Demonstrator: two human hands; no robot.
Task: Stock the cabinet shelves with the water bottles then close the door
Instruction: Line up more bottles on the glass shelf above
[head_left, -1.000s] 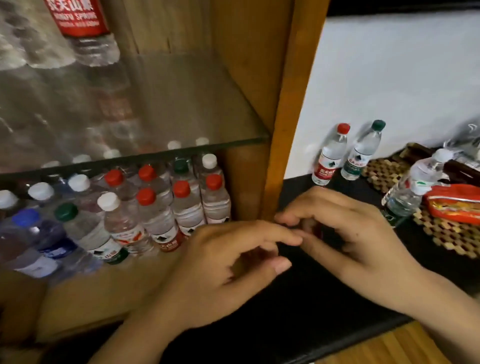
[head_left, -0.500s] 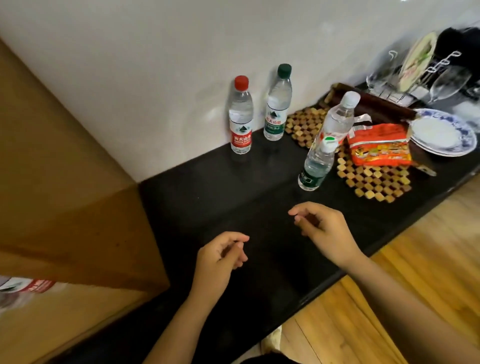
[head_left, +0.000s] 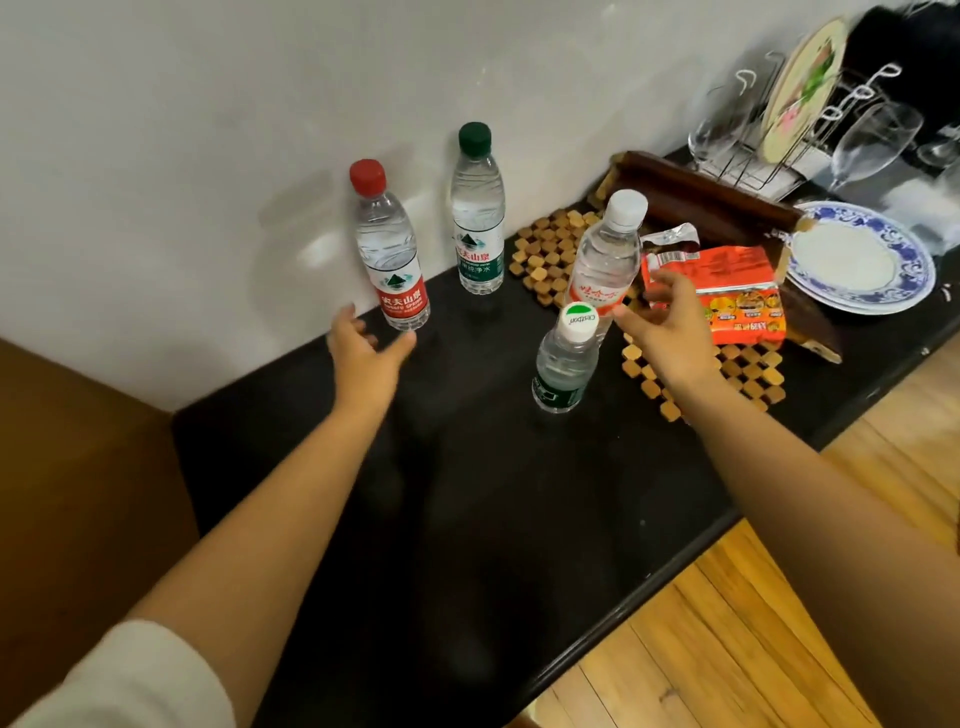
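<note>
While 4 water bottles are still standing on the black counter (head_left: 467, 519), the left hand (head_left: 363, 353) is spreading open beside the red-capped bottle (head_left: 392, 260) and the right hand (head_left: 670, 332) is opening at the white-capped bottle (head_left: 605, 260); neither is gripping yet, and the cabinet shelves and door are lying out of view
</note>
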